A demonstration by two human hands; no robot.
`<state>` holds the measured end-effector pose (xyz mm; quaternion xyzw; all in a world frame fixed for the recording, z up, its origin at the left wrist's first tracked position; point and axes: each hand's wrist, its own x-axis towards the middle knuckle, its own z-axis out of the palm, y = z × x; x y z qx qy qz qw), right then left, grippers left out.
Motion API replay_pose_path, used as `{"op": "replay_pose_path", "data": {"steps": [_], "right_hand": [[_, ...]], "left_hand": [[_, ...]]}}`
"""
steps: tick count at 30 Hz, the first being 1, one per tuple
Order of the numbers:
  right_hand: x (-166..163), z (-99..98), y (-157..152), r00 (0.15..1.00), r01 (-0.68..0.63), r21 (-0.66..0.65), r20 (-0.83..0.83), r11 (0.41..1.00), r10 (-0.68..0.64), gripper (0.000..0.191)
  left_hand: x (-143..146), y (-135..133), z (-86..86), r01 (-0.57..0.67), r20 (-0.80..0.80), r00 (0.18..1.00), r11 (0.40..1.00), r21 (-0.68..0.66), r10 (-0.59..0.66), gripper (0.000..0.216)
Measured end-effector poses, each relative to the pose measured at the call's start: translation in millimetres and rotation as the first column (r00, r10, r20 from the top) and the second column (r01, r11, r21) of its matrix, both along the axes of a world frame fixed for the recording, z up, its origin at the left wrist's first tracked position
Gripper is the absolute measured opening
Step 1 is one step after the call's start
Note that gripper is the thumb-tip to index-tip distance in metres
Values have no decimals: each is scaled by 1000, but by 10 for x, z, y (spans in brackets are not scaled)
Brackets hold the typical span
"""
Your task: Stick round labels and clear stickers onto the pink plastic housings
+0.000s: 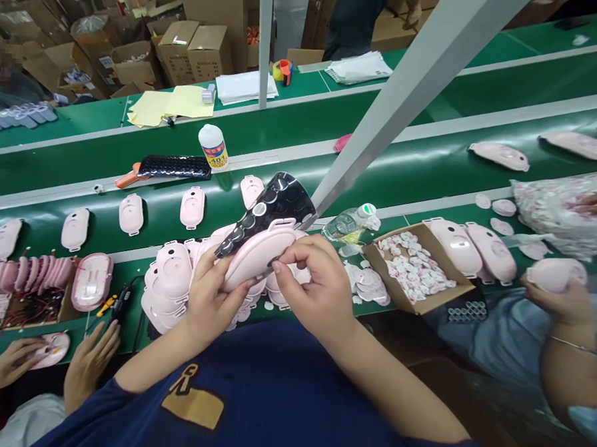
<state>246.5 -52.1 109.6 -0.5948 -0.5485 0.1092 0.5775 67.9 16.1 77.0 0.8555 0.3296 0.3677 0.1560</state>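
Note:
My left hand [209, 299] grips a pink plastic shell [256, 258] from below, together with a black sheet of round stickers [274, 205] that sticks up behind it. My right hand [312, 284] pinches at the shell's right edge, fingers curled; what is between the fingertips is too small to make out. Just beyond my hands, a pile of pink shells [172, 287] lies at the belt's near edge.
Single pink shells [192, 208] ride the green conveyor belt [432, 164]. A cardboard box of small round pieces [411, 266] stands to the right, a glue bottle [213, 147] and black tray [174, 167] beyond. Co-workers' hands work at left [91, 366] and right [558, 290]. A grey post [410, 82] crosses overhead.

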Motion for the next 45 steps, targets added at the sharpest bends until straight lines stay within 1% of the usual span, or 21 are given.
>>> {"op": "replay_pose_path", "data": {"steps": [8,17,20,23,27,32,37,45], "right_hand": [[-65,-8,-49,1000,-17,30,24,999,16,15],[-21,76,-93,1000,-17,17,21,1000,17,15],[-15,72,-104,1000,-7,28,5,1000,7,17],[-20,39,-111,998,-38,6,-59,999,38,17],[-35,-6,-116,979,-80,5,-188,997,80,21],[-44,-16,-120,964,-91,-13,-252,996,85,26],[-42,-23,-121,958,-90,-22,-274,996,81,27],[-54,-6,-110,965,-72,-22,-253,997,64,28]], "left_hand": [[-1,12,17,-16,-6,1000,999,-43,15,35],[18,20,88,51,71,997,992,-112,-43,35],[14,20,104,56,89,995,987,-149,-43,33],[1,18,99,55,98,994,985,-164,-39,33],[-20,25,75,56,93,995,987,-148,-42,39],[-29,35,75,44,71,997,990,-133,-35,40],[-12,34,95,38,69,997,993,-112,-30,36],[-18,36,106,32,34,999,995,-93,-29,34]]}}
